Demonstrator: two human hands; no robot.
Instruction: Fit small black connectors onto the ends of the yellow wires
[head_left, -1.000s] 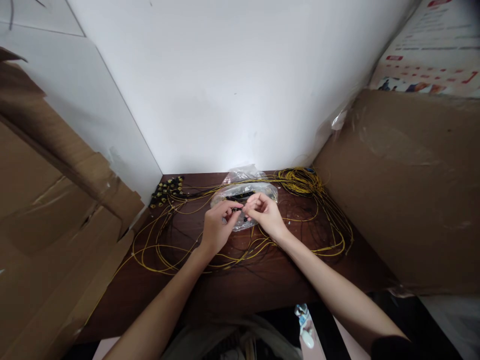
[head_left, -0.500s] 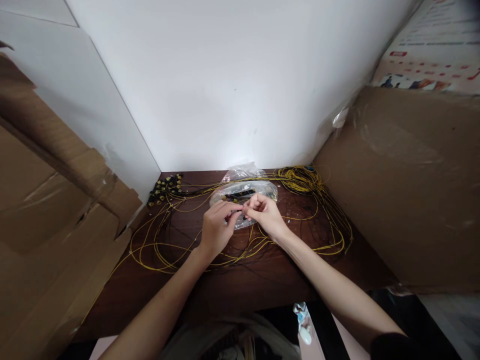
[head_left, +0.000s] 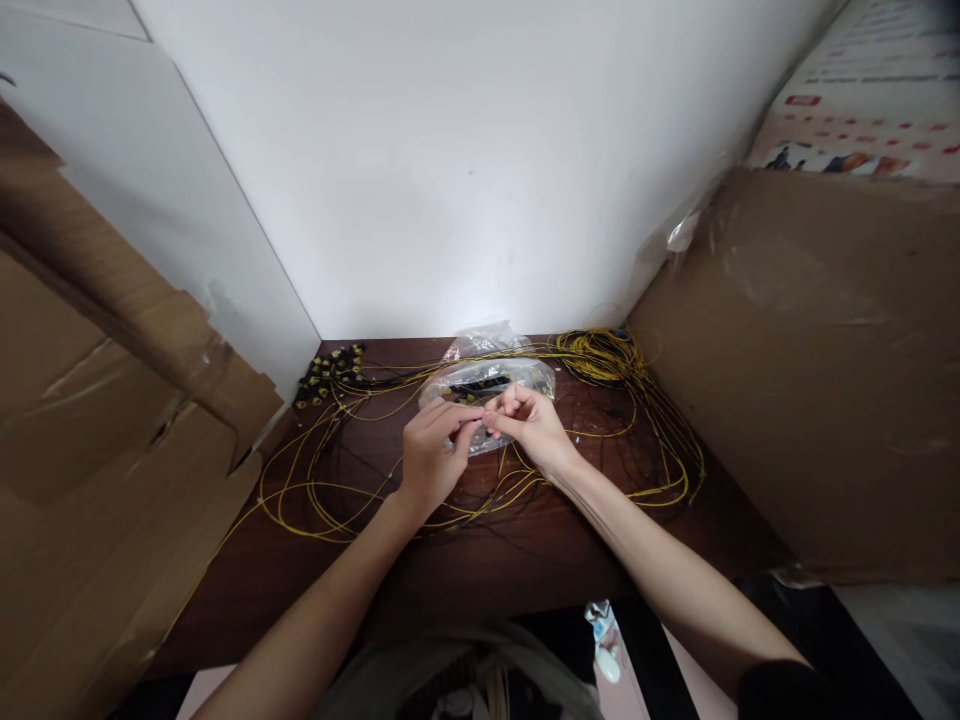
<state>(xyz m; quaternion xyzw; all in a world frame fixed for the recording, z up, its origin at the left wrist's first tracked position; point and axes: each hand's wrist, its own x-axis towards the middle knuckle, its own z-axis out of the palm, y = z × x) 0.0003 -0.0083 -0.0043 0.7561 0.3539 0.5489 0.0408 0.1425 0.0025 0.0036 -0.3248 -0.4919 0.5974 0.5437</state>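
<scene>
My left hand (head_left: 439,447) and my right hand (head_left: 527,428) meet fingertip to fingertip over the middle of the table. Both are closed in a pinch, thumb against forefinger. Whatever sits between the fingertips is too small and too hidden to name. Just behind and beneath them lies a clear plastic bag (head_left: 541,376), its mouth open, with small black parts (head_left: 491,383) inside. Long yellow wires (head_left: 517,490) and dark ones loop across the table around both hands.
Several black-and-yellow connectors (head_left: 330,372) are bunched at the back left. A coil of yellow wire (head_left: 596,355) lies back right on the brown table (head_left: 480,580). Cardboard (head_left: 97,480) flanks the left side, a large carton (head_left: 817,380) the right, and a white wall (head_left: 465,180) the back.
Both hands keep nearly the same place and stay pinched together, with only a slight shift of the fingers. The wires and bag lie as before.
</scene>
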